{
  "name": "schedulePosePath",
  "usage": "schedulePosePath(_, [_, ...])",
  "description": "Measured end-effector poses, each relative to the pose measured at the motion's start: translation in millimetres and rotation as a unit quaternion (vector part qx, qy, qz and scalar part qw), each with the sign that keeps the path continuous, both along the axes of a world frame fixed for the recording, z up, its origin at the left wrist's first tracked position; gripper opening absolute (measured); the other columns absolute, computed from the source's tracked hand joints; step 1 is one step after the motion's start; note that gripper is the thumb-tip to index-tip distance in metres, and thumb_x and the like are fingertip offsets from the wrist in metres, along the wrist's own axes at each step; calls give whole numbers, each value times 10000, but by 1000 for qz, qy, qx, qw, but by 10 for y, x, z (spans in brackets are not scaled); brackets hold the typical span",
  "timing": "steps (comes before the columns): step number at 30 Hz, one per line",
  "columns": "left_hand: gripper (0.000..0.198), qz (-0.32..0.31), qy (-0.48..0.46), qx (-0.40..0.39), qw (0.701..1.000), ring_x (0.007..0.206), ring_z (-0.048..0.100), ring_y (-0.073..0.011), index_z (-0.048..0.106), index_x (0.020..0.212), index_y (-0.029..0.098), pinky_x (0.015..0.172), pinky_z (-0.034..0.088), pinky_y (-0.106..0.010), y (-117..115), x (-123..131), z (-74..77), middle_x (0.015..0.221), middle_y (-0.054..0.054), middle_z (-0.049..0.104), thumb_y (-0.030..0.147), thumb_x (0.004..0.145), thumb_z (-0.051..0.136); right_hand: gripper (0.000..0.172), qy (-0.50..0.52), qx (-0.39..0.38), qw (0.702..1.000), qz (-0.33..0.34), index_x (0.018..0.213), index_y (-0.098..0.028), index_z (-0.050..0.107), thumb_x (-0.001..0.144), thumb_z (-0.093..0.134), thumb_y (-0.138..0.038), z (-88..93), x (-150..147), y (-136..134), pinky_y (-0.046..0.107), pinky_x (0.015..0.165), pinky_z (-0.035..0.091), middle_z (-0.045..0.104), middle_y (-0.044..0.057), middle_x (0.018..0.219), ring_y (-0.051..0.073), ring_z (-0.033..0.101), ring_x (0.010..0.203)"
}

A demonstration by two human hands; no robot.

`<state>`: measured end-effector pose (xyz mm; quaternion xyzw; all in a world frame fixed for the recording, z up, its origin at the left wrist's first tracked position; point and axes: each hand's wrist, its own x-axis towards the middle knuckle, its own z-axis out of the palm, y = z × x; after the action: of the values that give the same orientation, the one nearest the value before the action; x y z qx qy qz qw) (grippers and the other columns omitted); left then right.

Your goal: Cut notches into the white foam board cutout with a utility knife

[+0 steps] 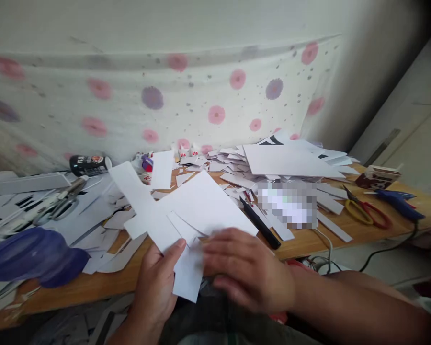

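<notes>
- A white cross-shaped paper cutout [172, 215] is held above the near edge of the wooden table [104, 282], with its arms spreading up and away from the grip.
- The left hand [158, 282] is closed on the lower arm of the cutout; the thumb is pressed on the front of the paper and the other fingers are hidden behind it.
- The right hand [247, 268] is laid just beside that grip, to its right, with the fingers bent toward the paper; it is blurred, so whether the paper is really pinched by it cannot be told.
- Just right of the grip and a little beyond it, a black marker [260, 223] is lying on the table edge.
- Farther beyond the grip, a heap of white paper strips and sheets [287, 163] is spread.
- Well to the right of the hands, red-and-yellow scissors [366, 211] and a blue glue gun [398, 201] are seen.
- To the left of the grip, a purple plastic object [36, 256] is placed, and beyond it metal scissors [57, 203] and a dark can [89, 164] lying on its side.
- Behind everything a flowered cloth [165, 96] is hung.
</notes>
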<state>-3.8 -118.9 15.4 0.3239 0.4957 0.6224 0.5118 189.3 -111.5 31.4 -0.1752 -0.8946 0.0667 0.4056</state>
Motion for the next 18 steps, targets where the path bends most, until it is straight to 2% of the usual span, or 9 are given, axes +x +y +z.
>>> schedulePosePath(3, [463,4,-20,-19,1000,651,663,-178,696,997,153,570,522,-250,28,-31,-45,775,-20,746,335,602,853,408,55,-51,987,-145,1271,-246,566,865,585,-216,-8,170,143,463,958,483,650,122,1222,264,603,1108])
schedulePosePath(4, [444,2,-27,-24,999,628,652,-167,700,958,151,558,513,-243,29,-35,-57,751,-16,741,327,584,863,415,54,-90,977,-187,1272,-243,570,858,603,-251,-15,216,194,474,948,484,629,130,1240,280,592,1117])
schedulePosePath(6, [425,-10,-39,-35,999,601,637,-160,702,910,147,543,501,-242,29,-35,-76,718,-13,731,320,562,875,493,33,-202,951,-230,1310,-225,546,843,634,-357,-47,274,289,467,908,503,611,144,1245,293,600,1085])
schedulePosePath(8, [415,-25,-43,-45,998,587,628,-159,703,892,142,534,492,-245,31,-34,-96,705,-16,725,313,557,876,607,17,-311,920,-238,1365,-220,497,819,657,-431,-102,285,356,445,879,516,619,139,1228,287,612,1050])
schedulePosePath(10, [396,-39,-46,-56,997,581,625,-157,707,875,137,532,487,-245,37,-41,-121,697,-18,724,307,557,873,652,28,-383,891,-241,1385,-234,476,797,678,-430,-165,267,394,439,898,503,627,122,1208,282,602,1070])
schedulePosePath(12, [378,-45,-53,-68,995,573,621,-152,711,849,134,528,483,-240,42,-59,-153,687,-20,725,302,551,874,649,59,-411,880,-228,1390,-243,469,793,680,-385,-220,242,409,443,957,469,608,111,1235,277,567,1137])
schedulePosePath(16, [363,-56,-66,-69,994,623,642,-154,723,876,138,571,503,-246,51,-101,-221,759,-38,750,277,573,868,662,108,-424,884,-166,1426,-242,413,816,654,-329,-271,217,404,447,1029,420,529,117,1356,265,522,1217])
schedulePosePath(18, [346,-62,-67,-67,994,640,651,-154,727,878,141,586,508,-245,62,-116,-250,778,-37,756,254,581,865,689,117,-429,882,-157,1445,-241,384,817,656,-315,-271,213,392,454,1033,420,516,123,1375,268,517,1233])
